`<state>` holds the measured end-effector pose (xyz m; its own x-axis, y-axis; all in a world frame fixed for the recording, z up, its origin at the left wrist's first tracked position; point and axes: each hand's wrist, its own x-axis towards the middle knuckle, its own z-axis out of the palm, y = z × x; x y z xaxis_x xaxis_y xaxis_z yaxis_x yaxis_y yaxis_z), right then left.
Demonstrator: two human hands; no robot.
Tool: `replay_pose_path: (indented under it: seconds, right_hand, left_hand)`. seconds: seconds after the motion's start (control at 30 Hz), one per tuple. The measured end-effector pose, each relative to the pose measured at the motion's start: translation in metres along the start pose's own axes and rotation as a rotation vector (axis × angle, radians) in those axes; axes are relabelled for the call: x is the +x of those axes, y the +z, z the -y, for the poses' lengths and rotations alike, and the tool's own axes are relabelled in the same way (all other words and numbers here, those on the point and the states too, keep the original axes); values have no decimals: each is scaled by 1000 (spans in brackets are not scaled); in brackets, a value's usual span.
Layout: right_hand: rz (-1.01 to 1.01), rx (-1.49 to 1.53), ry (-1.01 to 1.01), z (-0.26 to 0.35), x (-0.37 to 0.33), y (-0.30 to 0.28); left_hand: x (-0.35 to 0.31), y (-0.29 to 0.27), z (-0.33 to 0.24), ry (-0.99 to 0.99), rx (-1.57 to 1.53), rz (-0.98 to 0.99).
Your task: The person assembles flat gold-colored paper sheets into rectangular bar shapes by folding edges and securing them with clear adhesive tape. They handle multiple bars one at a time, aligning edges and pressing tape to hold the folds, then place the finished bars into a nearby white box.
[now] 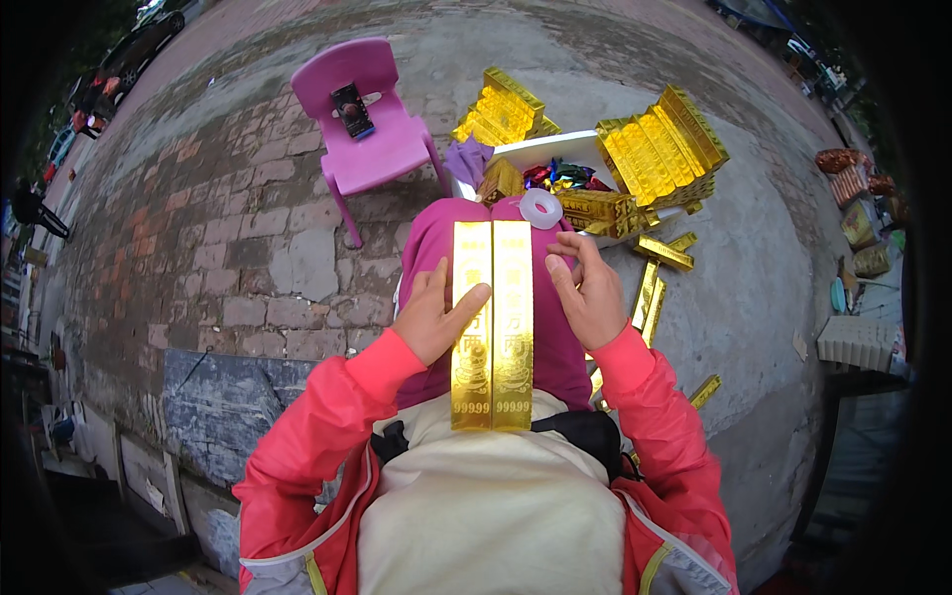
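Two long gold foil bars (512, 327) lie side by side, lengthwise across my lap, with embossed printing on their upper faces. My left hand (436, 315) holds the left bar, thumb over its top face and fingers along its outer edge. Just right of the pair, my right hand (592, 297) hovers with fingers loosely bent and apart; it does not touch the bars, and I see nothing in it. A roll of clear tape (527, 210) rests at my knees, just beyond the bars.
A white box (555, 149) ahead holds shiny coloured foil pieces (567, 177). Stacked gold bars (659, 149) lean on its right; another gold stack (503, 107) stands behind. Loose gold bars (650, 297) lie right of my legs. A pink chair (382, 159) at left carries a dark phone-like object (351, 109).
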<state>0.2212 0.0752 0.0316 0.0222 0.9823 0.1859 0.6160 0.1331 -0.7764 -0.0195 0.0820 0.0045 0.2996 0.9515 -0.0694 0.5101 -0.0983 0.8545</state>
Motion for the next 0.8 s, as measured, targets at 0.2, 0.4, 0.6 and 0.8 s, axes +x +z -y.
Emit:
replay_pose_path:
  seconds: [0.2,0.4,0.6,0.8]
  right_hand:
    - [-60,-339,-335,-45,63,20]
    - [-96,-45,-257,-37,95,12]
    - [319,655,-108,30,86,-57]
    - [479,782,-148,74,63,-65]
  left_hand:
    - [5,-26,6,-114,-149,-91]
    - [24,-56,-4,68,-163,-315]
    - [26,-76,-54,246,-356,-311]
    - [16,-68,-93,453,-192,-318]
